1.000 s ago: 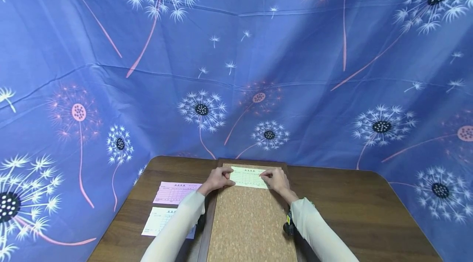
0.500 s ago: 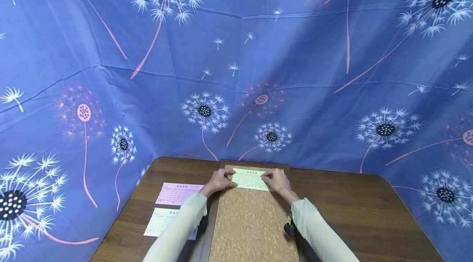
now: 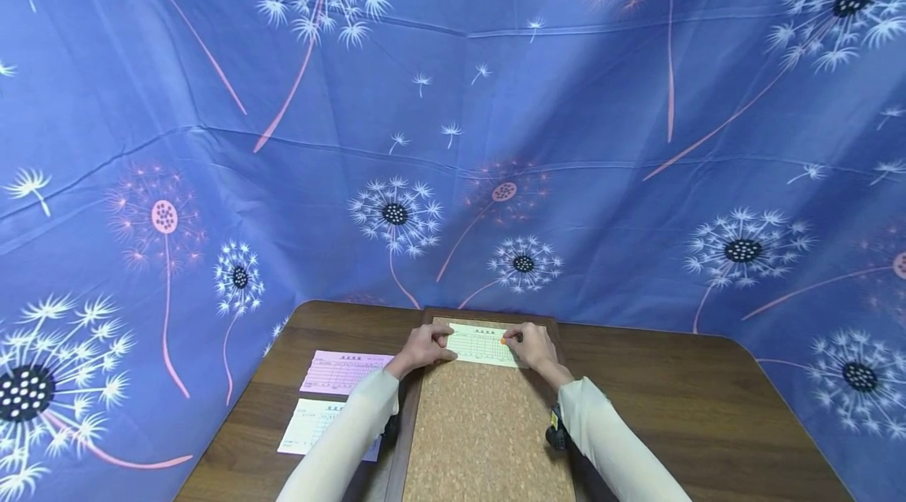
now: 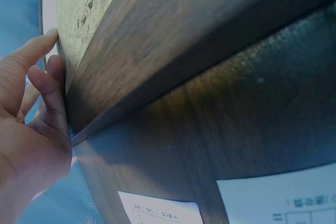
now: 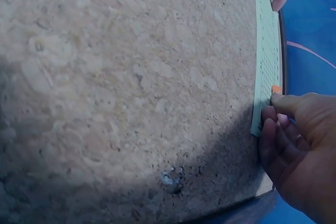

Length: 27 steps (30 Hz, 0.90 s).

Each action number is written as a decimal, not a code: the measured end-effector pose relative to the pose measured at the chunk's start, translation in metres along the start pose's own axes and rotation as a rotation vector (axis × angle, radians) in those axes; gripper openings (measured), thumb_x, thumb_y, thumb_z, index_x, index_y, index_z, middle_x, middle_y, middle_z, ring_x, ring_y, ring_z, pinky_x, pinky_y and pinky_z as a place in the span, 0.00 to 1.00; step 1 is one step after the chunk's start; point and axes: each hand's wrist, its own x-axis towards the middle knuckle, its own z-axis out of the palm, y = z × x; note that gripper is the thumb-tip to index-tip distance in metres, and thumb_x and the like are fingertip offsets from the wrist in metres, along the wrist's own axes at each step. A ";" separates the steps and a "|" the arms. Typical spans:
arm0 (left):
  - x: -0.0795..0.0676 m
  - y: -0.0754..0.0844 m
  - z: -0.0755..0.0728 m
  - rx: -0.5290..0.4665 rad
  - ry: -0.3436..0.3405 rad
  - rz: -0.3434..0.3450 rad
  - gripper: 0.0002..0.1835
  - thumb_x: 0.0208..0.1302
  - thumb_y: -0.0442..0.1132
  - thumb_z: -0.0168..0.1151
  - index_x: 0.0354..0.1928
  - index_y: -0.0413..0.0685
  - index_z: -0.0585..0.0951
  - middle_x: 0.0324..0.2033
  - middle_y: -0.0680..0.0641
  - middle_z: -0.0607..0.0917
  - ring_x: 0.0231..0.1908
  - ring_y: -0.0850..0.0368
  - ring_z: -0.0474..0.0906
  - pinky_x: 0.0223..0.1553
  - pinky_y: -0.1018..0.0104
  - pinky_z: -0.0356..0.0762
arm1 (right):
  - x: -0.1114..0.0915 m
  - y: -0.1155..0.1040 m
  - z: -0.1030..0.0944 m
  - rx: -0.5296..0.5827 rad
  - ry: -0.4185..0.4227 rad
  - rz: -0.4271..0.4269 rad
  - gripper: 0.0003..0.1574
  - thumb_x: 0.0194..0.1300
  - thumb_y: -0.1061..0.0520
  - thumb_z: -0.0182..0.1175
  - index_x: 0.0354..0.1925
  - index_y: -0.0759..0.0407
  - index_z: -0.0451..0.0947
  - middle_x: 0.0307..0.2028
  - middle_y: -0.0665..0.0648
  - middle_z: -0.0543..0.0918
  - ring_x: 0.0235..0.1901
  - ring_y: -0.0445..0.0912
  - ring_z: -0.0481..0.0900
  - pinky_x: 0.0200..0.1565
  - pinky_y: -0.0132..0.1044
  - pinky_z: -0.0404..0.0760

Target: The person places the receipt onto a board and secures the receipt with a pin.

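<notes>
Right fingers (image 5: 290, 104) pinch orange bit (image 5: 276, 88), partly hidden; left fingers (image 3: 444, 355), parted, touch green slip (image 3: 480, 345).

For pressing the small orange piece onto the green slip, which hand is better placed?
Likely the right hand: it pinches the small orange piece over the green slip, while the left hand touches the slip's left end.

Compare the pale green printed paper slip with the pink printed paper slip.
The green slip lies on the tan corkboard, the pink slip on the brown wooden table. The left hand and right hand are at the green slip, neither at the pink slip. Both bear printed grids.
</notes>
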 end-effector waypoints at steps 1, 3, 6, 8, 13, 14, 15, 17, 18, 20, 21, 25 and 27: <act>0.000 0.000 0.000 0.004 0.003 0.005 0.29 0.54 0.33 0.77 0.59 0.32 0.81 0.28 0.47 0.81 0.19 0.67 0.70 0.30 0.73 0.73 | 0.000 0.000 -0.001 -0.003 -0.004 0.000 0.06 0.64 0.60 0.67 0.37 0.55 0.90 0.38 0.58 0.90 0.19 0.40 0.64 0.21 0.31 0.62; 0.000 -0.001 0.000 0.004 0.005 0.003 0.29 0.54 0.33 0.77 0.59 0.32 0.81 0.28 0.48 0.80 0.19 0.67 0.70 0.28 0.74 0.72 | -0.001 -0.001 -0.003 -0.016 -0.014 -0.011 0.07 0.64 0.60 0.67 0.39 0.57 0.90 0.41 0.59 0.90 0.21 0.40 0.66 0.23 0.32 0.64; 0.000 -0.001 0.001 -0.011 0.005 -0.004 0.29 0.54 0.32 0.77 0.59 0.32 0.81 0.28 0.49 0.80 0.19 0.67 0.70 0.25 0.74 0.70 | -0.002 -0.002 -0.007 -0.030 -0.030 -0.034 0.08 0.62 0.61 0.67 0.40 0.58 0.90 0.42 0.59 0.89 0.25 0.41 0.70 0.26 0.33 0.68; 0.000 -0.001 0.001 -0.020 0.002 -0.011 0.29 0.54 0.32 0.77 0.59 0.32 0.81 0.28 0.49 0.79 0.19 0.67 0.70 0.24 0.75 0.69 | -0.003 -0.003 -0.009 -0.037 -0.042 -0.047 0.08 0.61 0.61 0.68 0.40 0.58 0.90 0.41 0.58 0.89 0.28 0.42 0.73 0.27 0.33 0.69; 0.001 -0.002 0.001 -0.016 -0.006 -0.007 0.30 0.54 0.32 0.76 0.60 0.32 0.81 0.28 0.48 0.80 0.19 0.66 0.71 0.24 0.75 0.69 | -0.004 -0.003 -0.010 -0.072 -0.039 -0.091 0.07 0.60 0.61 0.71 0.38 0.53 0.90 0.34 0.51 0.87 0.31 0.41 0.79 0.28 0.35 0.74; 0.001 -0.002 0.002 -0.013 -0.005 -0.005 0.29 0.54 0.32 0.76 0.60 0.32 0.81 0.28 0.48 0.80 0.19 0.66 0.71 0.24 0.75 0.69 | -0.003 -0.003 -0.010 -0.082 -0.037 -0.098 0.06 0.60 0.60 0.72 0.38 0.52 0.91 0.32 0.49 0.86 0.31 0.40 0.80 0.29 0.36 0.75; 0.001 -0.002 0.002 -0.011 -0.004 -0.004 0.29 0.54 0.32 0.76 0.60 0.32 0.81 0.28 0.48 0.80 0.19 0.66 0.71 0.24 0.75 0.69 | -0.003 -0.003 -0.009 -0.091 -0.037 -0.106 0.06 0.60 0.60 0.73 0.37 0.51 0.91 0.31 0.48 0.86 0.31 0.40 0.80 0.29 0.36 0.76; 0.001 -0.003 0.002 -0.006 0.001 -0.001 0.29 0.54 0.32 0.77 0.59 0.32 0.81 0.28 0.48 0.80 0.19 0.67 0.71 0.24 0.75 0.69 | -0.003 -0.002 -0.008 -0.109 -0.029 -0.121 0.06 0.59 0.59 0.73 0.36 0.49 0.91 0.31 0.47 0.86 0.32 0.40 0.81 0.29 0.37 0.78; 0.002 -0.003 0.002 -0.004 0.003 0.000 0.29 0.53 0.33 0.77 0.59 0.32 0.81 0.28 0.48 0.81 0.19 0.67 0.71 0.24 0.75 0.70 | -0.003 -0.002 -0.008 -0.116 -0.028 -0.128 0.06 0.59 0.58 0.74 0.36 0.49 0.91 0.32 0.47 0.86 0.32 0.41 0.81 0.30 0.38 0.78; 0.002 -0.003 0.002 0.000 0.005 0.003 0.29 0.53 0.33 0.77 0.59 0.32 0.82 0.28 0.48 0.81 0.19 0.67 0.71 0.24 0.75 0.70 | -0.002 -0.001 -0.007 -0.127 -0.026 -0.139 0.05 0.59 0.58 0.74 0.36 0.48 0.91 0.34 0.47 0.87 0.34 0.43 0.83 0.30 0.40 0.80; 0.002 -0.003 0.002 -0.001 0.004 0.003 0.29 0.53 0.33 0.77 0.59 0.32 0.82 0.28 0.48 0.81 0.19 0.67 0.71 0.24 0.75 0.70 | -0.002 -0.001 -0.006 -0.135 -0.024 -0.147 0.05 0.59 0.58 0.74 0.36 0.48 0.91 0.35 0.48 0.88 0.35 0.44 0.85 0.30 0.41 0.81; 0.003 -0.003 0.002 -0.014 0.000 -0.002 0.29 0.53 0.33 0.77 0.59 0.32 0.81 0.28 0.47 0.81 0.19 0.67 0.71 0.23 0.75 0.70 | -0.002 -0.003 -0.006 -0.148 -0.035 -0.165 0.05 0.59 0.56 0.74 0.36 0.49 0.92 0.38 0.49 0.89 0.38 0.48 0.87 0.29 0.42 0.82; 0.003 -0.004 0.002 -0.020 0.000 -0.007 0.29 0.53 0.33 0.77 0.59 0.32 0.81 0.28 0.48 0.81 0.18 0.67 0.71 0.23 0.75 0.70 | -0.002 -0.004 -0.006 -0.150 -0.038 -0.179 0.05 0.59 0.56 0.74 0.36 0.50 0.92 0.37 0.49 0.89 0.38 0.48 0.87 0.28 0.40 0.81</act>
